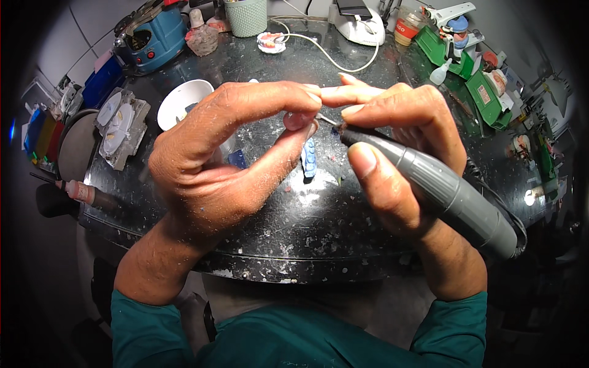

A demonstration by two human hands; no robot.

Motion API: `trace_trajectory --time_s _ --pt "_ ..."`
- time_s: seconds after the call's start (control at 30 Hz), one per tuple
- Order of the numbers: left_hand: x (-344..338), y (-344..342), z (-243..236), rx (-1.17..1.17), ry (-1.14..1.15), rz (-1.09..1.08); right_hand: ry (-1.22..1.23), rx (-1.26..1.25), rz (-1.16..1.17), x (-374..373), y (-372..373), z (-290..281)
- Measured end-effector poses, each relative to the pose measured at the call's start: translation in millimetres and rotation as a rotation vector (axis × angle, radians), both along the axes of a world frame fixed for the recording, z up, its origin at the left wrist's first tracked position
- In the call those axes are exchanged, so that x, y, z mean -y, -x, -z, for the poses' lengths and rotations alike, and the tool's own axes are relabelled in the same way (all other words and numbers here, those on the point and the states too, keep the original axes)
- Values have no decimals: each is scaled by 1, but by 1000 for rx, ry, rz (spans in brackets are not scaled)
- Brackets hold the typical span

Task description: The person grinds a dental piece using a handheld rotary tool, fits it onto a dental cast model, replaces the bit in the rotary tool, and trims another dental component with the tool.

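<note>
My left hand (pixel 211 147) pinches a small pinkish, glossy piece (pixel 297 120) between thumb and index finger; the fingers hide most of it, so I cannot tell its full shape. In my right hand (pixel 408 135) is a grey rotary handpiece (pixel 454 193), gripped like a pen. Its thin metal bur (pixel 328 121) points left, at or close to the pinkish piece. The fingertips of both hands meet just above. Below them, a blue row of moulded teeth (pixel 309 159) lies on the black worktop (pixel 343 221). Fine pale dust clings to my left thumb and wrist.
Left of my hands are a white bowl (pixel 178 98), plaster pieces (pixel 119 129) and a blue machine (pixel 153 46). Behind stand a denture model (pixel 271 42), a woven cup (pixel 246 18) and a white device (pixel 362 27) with a cable. Green articulator parts (pixel 485 101) lie right.
</note>
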State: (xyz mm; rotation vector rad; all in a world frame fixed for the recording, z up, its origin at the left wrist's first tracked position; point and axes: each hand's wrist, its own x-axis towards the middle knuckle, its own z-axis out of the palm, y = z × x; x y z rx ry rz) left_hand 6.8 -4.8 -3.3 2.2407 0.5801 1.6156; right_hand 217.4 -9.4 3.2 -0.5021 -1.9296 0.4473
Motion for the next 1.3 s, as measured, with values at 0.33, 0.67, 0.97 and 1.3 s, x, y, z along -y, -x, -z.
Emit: trace_trajectory --time_s 0.33,0.67,0.97,1.3 --pt "-3 0 -1 204 289 239 -23 -35 -14 -2 -3 -2" --pt "-5 1 -1 186 276 242 -16 -13 -28 -1 -4 -3" --pt "-3 0 -2 184 278 226 40 -31 -21 4 -2 -5" --pt "-1 1 -2 137 233 188 -30 -11 -40 -2 -4 -3"
